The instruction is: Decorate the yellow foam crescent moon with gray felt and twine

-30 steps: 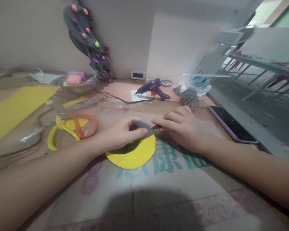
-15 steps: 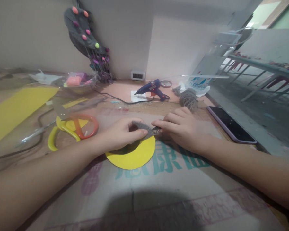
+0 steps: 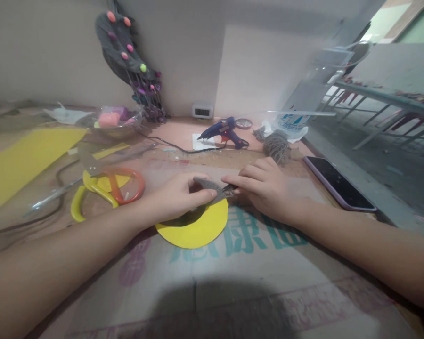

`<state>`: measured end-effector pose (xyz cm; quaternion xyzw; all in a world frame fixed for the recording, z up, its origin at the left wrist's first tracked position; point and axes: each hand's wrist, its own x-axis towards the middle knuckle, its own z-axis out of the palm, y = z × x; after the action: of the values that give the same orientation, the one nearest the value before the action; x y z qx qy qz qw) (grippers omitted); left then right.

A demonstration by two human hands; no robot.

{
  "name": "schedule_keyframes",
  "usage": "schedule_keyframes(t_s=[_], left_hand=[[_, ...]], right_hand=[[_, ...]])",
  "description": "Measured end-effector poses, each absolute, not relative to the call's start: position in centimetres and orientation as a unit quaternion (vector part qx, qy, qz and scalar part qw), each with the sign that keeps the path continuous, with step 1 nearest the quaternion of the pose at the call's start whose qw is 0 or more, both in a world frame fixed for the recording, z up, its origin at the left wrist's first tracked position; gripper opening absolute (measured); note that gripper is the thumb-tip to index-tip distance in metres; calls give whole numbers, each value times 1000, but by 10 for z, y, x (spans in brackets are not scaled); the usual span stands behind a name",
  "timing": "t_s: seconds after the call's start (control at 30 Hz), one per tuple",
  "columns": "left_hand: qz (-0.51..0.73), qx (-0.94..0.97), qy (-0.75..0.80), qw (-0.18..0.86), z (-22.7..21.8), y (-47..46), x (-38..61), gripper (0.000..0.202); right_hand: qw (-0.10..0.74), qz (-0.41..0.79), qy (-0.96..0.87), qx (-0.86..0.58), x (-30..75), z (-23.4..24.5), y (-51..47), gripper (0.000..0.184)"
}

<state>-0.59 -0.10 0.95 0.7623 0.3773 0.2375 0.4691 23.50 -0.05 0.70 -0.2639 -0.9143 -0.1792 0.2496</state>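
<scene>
A yellow paper disc (image 3: 198,228) lies on a cardboard sheet (image 3: 233,273) with green print. My left hand (image 3: 175,197) rests on the disc's far edge, thumb and fingers pinched on a grey, cord-wrapped piece (image 3: 208,187). My right hand (image 3: 265,186) comes in from the right, its fingertips pinched on the same grey piece's right end, where a thin grey strand sticks out. Both hands meet just above the disc.
Scissors with orange and yellow handles (image 3: 108,188) lie left of my hands. A blue glue gun (image 3: 224,132) with its cable, a ball of grey twine (image 3: 277,143) and a dark phone (image 3: 339,183) sit beyond and to the right. Yellow paper (image 3: 24,155) covers the far left.
Almost nothing has moved; both hands keep their pinch on the grey piece, with only slight shifts of the fingers.
</scene>
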Motion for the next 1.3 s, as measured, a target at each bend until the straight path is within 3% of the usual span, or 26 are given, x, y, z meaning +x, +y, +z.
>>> schedule_keyframes(t_s=[0.67, 1.3], left_hand=[[234, 762, 380, 469, 7, 0, -6, 18], [243, 738, 399, 487, 13, -3, -5, 18]], right_hand=[[230, -163, -922, -267, 234, 6, 0, 23], [271, -96, -912, -292, 231, 11, -4, 32]])
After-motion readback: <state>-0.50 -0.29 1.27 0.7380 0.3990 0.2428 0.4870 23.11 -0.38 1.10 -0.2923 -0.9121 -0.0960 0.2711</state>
